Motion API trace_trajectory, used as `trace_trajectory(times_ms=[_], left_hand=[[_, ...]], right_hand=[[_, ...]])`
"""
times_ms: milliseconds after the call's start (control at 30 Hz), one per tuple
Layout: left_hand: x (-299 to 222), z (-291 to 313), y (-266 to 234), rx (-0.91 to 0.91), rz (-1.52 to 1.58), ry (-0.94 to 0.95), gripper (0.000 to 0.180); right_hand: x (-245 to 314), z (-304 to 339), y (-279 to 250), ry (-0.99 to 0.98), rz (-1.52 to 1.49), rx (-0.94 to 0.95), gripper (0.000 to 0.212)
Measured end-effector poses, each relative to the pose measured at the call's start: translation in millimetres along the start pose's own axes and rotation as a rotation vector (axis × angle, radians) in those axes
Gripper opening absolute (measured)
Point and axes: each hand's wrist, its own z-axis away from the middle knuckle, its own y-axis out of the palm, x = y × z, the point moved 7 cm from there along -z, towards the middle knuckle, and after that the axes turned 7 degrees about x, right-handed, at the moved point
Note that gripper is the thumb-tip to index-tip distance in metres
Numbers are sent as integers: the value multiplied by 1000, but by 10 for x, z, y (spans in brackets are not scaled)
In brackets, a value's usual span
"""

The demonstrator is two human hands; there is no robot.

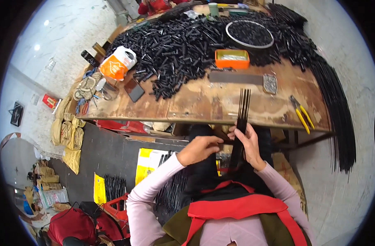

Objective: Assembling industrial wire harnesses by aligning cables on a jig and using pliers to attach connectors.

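Observation:
My right hand (pixel 249 144) is closed around a bundle of thin black rods (pixel 243 106). Their upper ends fan slightly apart over the table's front edge, and the lower part hangs in front of my lap. To the left of the bundle is my left hand (pixel 201 149), its fingers half bent and pointing at the rods without touching them. A small gap shows between its fingertips, and I see nothing held there. On the table (pixel 187 107) beyond, a large heap of short black pieces (pixel 175 45) is spread out.
Pliers with yellow handles (pixel 303 115) lie at the table's right. Further back are a tray of small metal parts (pixel 270 83), an orange box (pixel 232 59) and a white ring (pixel 249 34). Long black rods (pixel 339 123) hang off the right edge. A dark phone-like slab (pixel 134 90) lies left.

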Motion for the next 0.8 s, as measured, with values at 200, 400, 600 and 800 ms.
trace_trajectory(times_ms=[200,400,600,800], left_hand=[[-193,-822,-1662,-589,-264,118,16],[244,-2169,-2924,-802,-538,-90,41],[253,-2267,-3130,-919,-657,-182,34],[397,-1319,-3108,-653,211,4,39]], right_hand=[[-127,-87,-14,50,1,3,11],[-233,-143,-76,140,-29,-13,11],[-247,-143,-128,203,-70,14,13],[-218,-201,-161,167,-23,49,13]])
